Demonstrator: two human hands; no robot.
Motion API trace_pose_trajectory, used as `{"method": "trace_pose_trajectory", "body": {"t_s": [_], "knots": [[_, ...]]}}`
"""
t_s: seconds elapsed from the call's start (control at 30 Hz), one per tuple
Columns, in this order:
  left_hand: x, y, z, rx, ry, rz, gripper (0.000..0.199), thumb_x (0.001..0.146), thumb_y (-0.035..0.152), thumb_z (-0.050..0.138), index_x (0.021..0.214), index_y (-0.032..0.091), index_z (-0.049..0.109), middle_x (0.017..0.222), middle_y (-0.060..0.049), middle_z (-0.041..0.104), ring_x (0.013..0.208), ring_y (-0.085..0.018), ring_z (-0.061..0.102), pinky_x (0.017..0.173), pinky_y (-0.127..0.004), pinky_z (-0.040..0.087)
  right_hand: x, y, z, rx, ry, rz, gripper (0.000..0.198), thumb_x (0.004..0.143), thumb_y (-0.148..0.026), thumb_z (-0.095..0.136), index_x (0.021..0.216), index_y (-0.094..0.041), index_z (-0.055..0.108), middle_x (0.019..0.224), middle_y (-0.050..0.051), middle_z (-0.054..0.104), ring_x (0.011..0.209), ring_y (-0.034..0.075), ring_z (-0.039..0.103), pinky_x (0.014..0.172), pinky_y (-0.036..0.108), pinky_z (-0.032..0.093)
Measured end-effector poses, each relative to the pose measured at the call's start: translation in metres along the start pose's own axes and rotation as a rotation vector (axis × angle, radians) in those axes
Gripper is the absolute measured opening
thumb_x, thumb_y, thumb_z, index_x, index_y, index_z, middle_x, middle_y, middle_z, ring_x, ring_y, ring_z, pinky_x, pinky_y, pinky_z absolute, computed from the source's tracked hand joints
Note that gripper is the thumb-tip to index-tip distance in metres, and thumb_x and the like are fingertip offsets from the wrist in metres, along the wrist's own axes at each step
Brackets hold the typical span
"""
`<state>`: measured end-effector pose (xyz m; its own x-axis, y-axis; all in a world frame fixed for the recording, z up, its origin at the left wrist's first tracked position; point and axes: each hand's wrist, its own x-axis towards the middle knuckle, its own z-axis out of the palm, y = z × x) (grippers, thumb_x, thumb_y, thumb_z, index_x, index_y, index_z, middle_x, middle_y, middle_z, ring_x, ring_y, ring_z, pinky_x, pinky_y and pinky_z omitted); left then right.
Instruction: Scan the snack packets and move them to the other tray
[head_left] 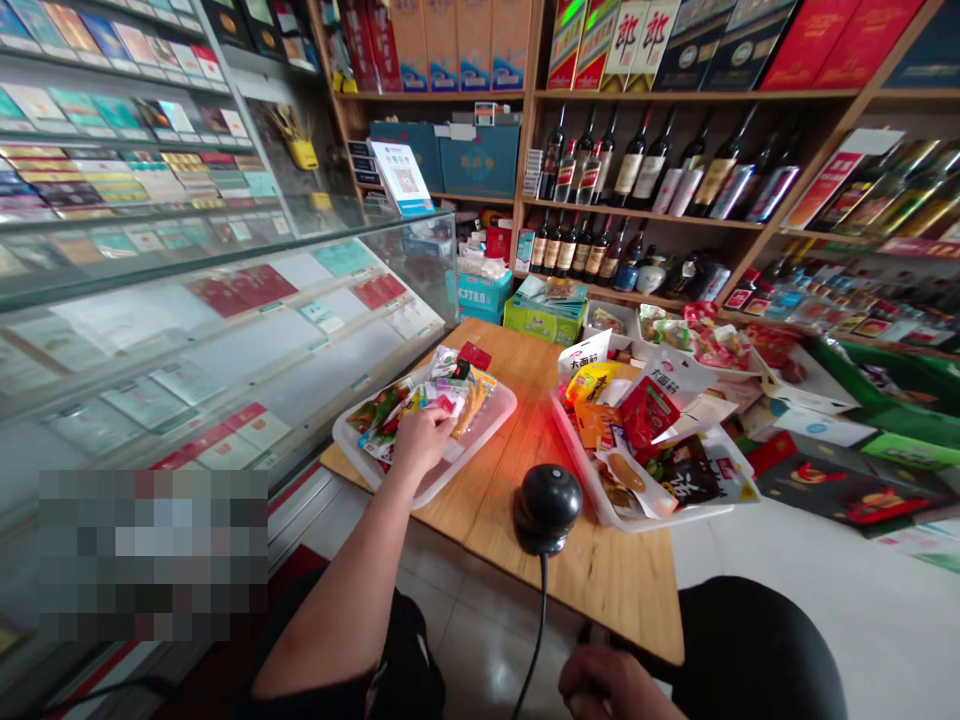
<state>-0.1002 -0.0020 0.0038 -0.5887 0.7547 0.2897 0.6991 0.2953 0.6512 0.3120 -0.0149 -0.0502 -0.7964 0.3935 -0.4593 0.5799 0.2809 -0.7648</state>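
Reaching into the left tray (495,415), the left hand (421,440) lay curled on the snack packets (442,395) heaped in it — whether it gripped one cannot be told. Mid-desk (525,560) stood a black scanner (546,508) on its cable. The right tray (592,495) held more packets (649,410) — red, yellow, dark. The right hand (611,688) rested low, fingers hidden.

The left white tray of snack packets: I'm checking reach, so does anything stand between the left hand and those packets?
Nothing visible does: the left hand already rests on the snack packets in the left white plastic tray.
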Motion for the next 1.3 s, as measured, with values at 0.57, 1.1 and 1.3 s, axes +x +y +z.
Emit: {"method": "trace_pose_trajectory", "body": {"t_s": [0.57,1.1,1.3], "knots": [[-0.032,0.049,0.018,-1.153,0.112,-0.197,0.034,0.080,0.047,0.076,0.092,0.015,0.076,0.082,-0.004,0.072,0.072,-0.015,0.064,0.069,-0.027,0.053,0.183,-0.194,-0.115,0.247,0.479,-0.281,0.031,0.084,-0.037,0.070,0.090,-0.007,0.072,0.074,0.004,0.067,0.068,0.013,0.057,0.066,0.026,0.046],[-0.037,0.054,0.038,-0.945,-0.189,-0.079,0.030,0.087,0.041,0.069,0.102,0.016,0.076,0.082,-0.003,0.072,0.076,-0.015,0.063,0.071,-0.026,0.047,0.173,-0.154,-0.158,0.228,0.652,-0.212,0.028,0.077,-0.042,0.066,0.065,-0.017,0.061,0.057,-0.001,0.058,0.054,0.012,0.050,0.050,0.023,0.038],[-0.035,0.061,0.056,-0.748,-0.247,0.001,0.028,0.090,0.041,0.063,0.096,0.016,0.075,0.085,-0.003,0.074,0.080,-0.018,0.066,0.073,-0.027,0.048,0.171,-0.125,-0.171,0.132,0.669,-0.212,0.029,0.077,-0.045,0.064,0.066,-0.018,0.062,0.060,-0.002,0.058,0.058,0.013,0.049,0.055,0.024,0.038]]}}
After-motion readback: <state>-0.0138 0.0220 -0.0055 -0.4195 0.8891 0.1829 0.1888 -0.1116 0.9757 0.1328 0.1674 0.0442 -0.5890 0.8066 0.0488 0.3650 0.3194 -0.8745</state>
